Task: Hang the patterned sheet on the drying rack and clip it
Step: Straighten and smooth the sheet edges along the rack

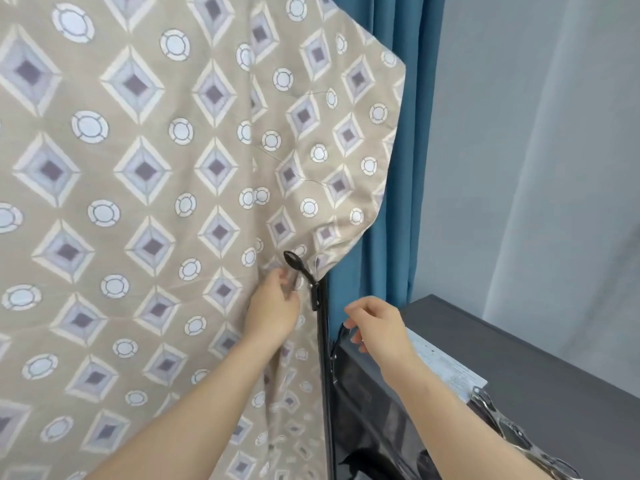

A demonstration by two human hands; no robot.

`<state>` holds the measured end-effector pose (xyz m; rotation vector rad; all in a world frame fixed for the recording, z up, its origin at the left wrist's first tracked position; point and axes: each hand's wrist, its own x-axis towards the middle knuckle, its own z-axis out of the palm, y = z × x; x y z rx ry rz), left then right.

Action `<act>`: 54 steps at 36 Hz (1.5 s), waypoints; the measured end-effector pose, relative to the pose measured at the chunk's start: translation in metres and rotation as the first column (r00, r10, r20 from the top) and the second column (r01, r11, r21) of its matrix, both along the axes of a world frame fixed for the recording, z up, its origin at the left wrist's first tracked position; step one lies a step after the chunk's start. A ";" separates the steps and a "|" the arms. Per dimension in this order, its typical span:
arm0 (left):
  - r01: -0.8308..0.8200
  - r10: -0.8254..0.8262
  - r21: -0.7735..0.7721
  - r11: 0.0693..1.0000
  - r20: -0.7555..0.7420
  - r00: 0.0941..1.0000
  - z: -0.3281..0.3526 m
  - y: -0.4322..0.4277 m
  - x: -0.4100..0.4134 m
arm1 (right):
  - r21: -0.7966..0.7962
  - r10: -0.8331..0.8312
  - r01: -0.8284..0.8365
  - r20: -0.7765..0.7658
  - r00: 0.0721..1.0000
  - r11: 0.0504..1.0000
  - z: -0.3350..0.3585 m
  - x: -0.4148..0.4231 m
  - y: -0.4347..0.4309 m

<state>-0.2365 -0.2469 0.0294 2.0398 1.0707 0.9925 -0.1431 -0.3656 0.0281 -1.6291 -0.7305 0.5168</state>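
One clip just beside left fingers

Home: blue curtain, grey cabinet

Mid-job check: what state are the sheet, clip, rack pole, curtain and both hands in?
patterned sheet: hung, spread out, right edge bunched at the clip.
black clip: on the sheet's edge, at the pole's top.
rack pole: upright.
left hand: pinches the sheet beside the clip.
right hand: loosely curled, holding nothing.
blue curtain: hanging behind the sheet.
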 end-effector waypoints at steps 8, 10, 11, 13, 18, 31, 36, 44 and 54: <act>0.035 -0.035 0.081 0.996 0.004 0.999 -0.005 0.022 0.016 | 0.022 0.001 -0.002 0.022 1.000 1.000 0.003 0.021 0.025; -0.014 0.008 0.088 0.996 0.071 0.997 -0.006 0.028 0.014 | 0.049 0.005 -0.007 0.023 1.000 0.999 0.005 0.025 0.031; -0.028 0.018 0.081 0.996 0.118 0.993 -0.005 0.031 0.012 | 0.060 0.007 -0.008 0.019 1.000 0.998 0.006 0.027 0.034; -0.050 0.038 0.049 0.998 0.224 0.974 -0.001 0.035 0.007 | 0.066 0.017 -0.018 0.019 1.000 0.998 0.007 0.028 0.039; -0.092 0.103 -0.048 0.995 0.399 0.911 0.017 0.039 -0.005 | 0.083 0.057 -0.060 0.035 0.998 0.995 0.009 0.030 0.054; 0.284 -0.162 -0.200 0.938 0.470 0.868 0.038 -0.015 -0.012 | 0.087 0.207 -0.210 0.051 0.977 0.974 0.008 0.052 0.053; 0.296 -0.259 -0.081 0.952 0.301 0.918 0.037 -0.036 0.007 | 0.091 0.200 -0.196 -0.030 0.979 0.976 -0.003 0.068 0.051; -0.038 -0.049 0.229 0.973 0.364 0.930 0.047 -0.027 0.023 | 0.272 0.244 -0.149 -0.360 0.901 0.951 0.017 0.102 0.045; -0.191 0.231 0.642 0.743 0.022 0.973 0.085 -0.017 0.053 | 0.471 0.452 -0.226 -0.450 0.770 0.853 0.081 0.108 0.075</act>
